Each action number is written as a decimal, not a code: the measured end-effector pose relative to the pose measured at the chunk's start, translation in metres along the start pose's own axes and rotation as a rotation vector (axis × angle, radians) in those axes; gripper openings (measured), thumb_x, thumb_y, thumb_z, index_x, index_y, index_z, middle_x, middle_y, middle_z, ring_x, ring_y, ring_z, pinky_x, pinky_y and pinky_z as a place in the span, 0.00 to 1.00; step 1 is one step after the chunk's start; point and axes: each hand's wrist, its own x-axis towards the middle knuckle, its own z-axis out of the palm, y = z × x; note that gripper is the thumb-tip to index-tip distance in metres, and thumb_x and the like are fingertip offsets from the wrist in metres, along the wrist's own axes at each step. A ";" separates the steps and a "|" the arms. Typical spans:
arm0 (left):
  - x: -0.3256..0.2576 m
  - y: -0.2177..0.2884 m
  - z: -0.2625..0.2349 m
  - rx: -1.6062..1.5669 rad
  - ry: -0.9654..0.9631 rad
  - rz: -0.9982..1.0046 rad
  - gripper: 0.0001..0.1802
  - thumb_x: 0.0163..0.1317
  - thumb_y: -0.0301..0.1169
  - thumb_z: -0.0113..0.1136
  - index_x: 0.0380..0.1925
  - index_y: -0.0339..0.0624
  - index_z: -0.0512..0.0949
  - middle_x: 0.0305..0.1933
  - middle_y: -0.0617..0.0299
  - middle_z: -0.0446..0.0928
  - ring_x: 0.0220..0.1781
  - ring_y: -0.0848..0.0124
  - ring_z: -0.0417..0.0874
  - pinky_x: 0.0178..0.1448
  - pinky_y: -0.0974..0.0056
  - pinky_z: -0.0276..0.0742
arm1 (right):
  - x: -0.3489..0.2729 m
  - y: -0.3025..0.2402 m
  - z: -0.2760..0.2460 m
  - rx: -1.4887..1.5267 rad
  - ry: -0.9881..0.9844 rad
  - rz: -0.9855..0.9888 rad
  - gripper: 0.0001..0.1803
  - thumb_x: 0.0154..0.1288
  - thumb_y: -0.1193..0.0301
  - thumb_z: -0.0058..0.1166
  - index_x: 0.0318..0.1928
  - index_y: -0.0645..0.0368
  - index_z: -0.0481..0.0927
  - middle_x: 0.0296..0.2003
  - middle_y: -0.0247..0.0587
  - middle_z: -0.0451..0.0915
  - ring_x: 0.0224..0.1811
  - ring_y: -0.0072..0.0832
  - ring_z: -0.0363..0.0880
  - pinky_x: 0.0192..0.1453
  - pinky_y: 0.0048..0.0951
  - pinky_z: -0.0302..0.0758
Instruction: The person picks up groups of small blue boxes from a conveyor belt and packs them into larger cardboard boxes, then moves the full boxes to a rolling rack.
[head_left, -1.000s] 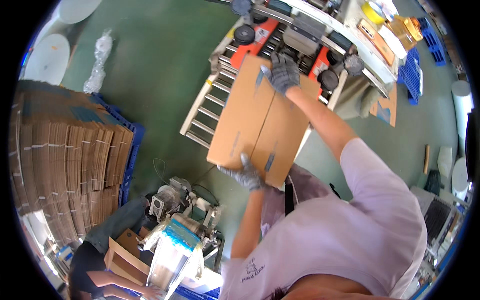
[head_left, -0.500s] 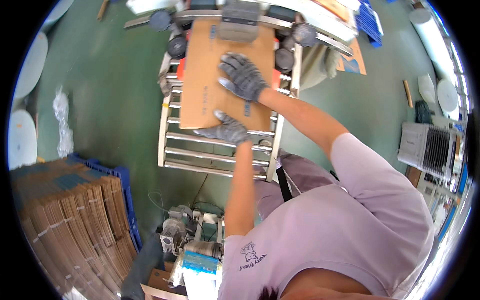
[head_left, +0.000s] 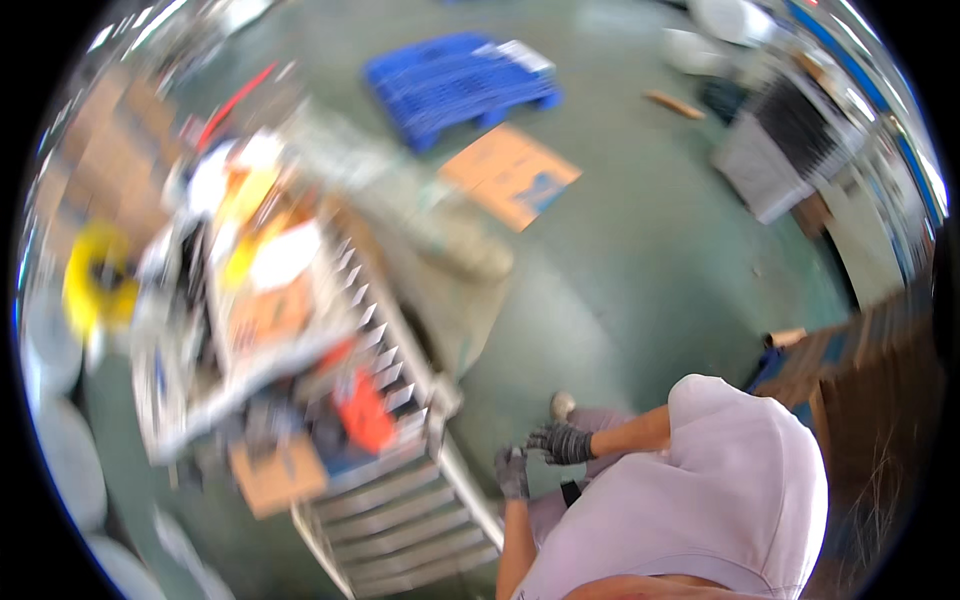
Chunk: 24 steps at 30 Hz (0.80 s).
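Observation:
My left hand [head_left: 512, 473], in a grey glove, is raised close to my body beside the end of the roller conveyor [head_left: 410, 530]. Its fingers are smeared by motion, so their shape is unclear. Just to its right, my right hand [head_left: 562, 443], gloved alike, has its fingers stretched toward the left one, with nothing visible in it. Neither hand touches the cardboard box [head_left: 280, 475], whose end shows on the conveyor under the taping machine [head_left: 275, 415].
A blue pallet [head_left: 455, 85] and a flat cardboard sheet [head_left: 515, 175] lie on the green floor ahead. A white-grey appliance [head_left: 785, 150] stands at right, above stacked cardboard [head_left: 870, 400]. Tools and a yellow roll [head_left: 100, 280] are at left.
Both hands have come off the box and back toward my body. My view has swung to the right, so the conveyor now lies at the lower left. The box sits farther into the machine.

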 end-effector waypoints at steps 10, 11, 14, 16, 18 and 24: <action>0.175 0.096 0.210 0.380 -0.423 -0.260 0.20 0.57 0.30 0.53 0.50 0.41 0.66 0.37 0.57 0.74 0.32 0.67 0.78 0.33 0.64 0.76 | -0.045 0.304 -0.113 0.532 0.140 1.007 0.22 0.54 0.58 0.48 0.47 0.55 0.74 0.44 0.48 0.76 0.48 0.43 0.73 0.51 0.39 0.69; 0.197 0.111 0.224 0.383 -0.432 -0.270 0.19 0.58 0.31 0.52 0.50 0.41 0.66 0.37 0.58 0.75 0.32 0.68 0.78 0.33 0.65 0.76 | -0.029 0.325 -0.107 0.532 0.176 0.990 0.22 0.55 0.57 0.46 0.48 0.54 0.73 0.44 0.46 0.76 0.48 0.43 0.73 0.52 0.38 0.69; 0.259 0.151 0.267 0.443 -0.368 -0.196 0.20 0.57 0.33 0.54 0.49 0.39 0.67 0.40 0.58 0.73 0.35 0.69 0.77 0.38 0.65 0.77 | 0.016 0.398 -0.093 0.567 0.218 0.908 0.27 0.55 0.51 0.45 0.51 0.53 0.72 0.46 0.45 0.75 0.50 0.41 0.73 0.54 0.36 0.68; 0.303 0.184 0.298 0.391 -0.398 -0.156 0.20 0.57 0.35 0.55 0.47 0.36 0.68 0.40 0.59 0.72 0.37 0.71 0.76 0.42 0.67 0.75 | 0.048 0.450 -0.087 0.672 0.199 0.888 0.29 0.55 0.49 0.45 0.52 0.53 0.71 0.47 0.44 0.75 0.50 0.40 0.73 0.54 0.36 0.68; 0.378 0.200 0.331 0.655 -0.457 -0.111 0.21 0.56 0.37 0.55 0.46 0.34 0.68 0.39 0.59 0.72 0.39 0.70 0.75 0.45 0.68 0.74 | 0.073 0.497 -0.092 0.809 0.270 0.860 0.29 0.55 0.48 0.45 0.52 0.55 0.70 0.46 0.46 0.75 0.46 0.41 0.74 0.53 0.34 0.69; 0.663 0.228 0.431 0.704 -0.540 0.248 0.15 0.62 0.39 0.43 0.33 0.41 0.74 0.28 0.61 0.73 0.32 0.68 0.74 0.39 0.64 0.72 | 0.101 0.639 -0.048 0.800 -0.010 1.228 0.24 0.58 0.55 0.45 0.51 0.53 0.70 0.47 0.45 0.75 0.49 0.39 0.72 0.53 0.33 0.68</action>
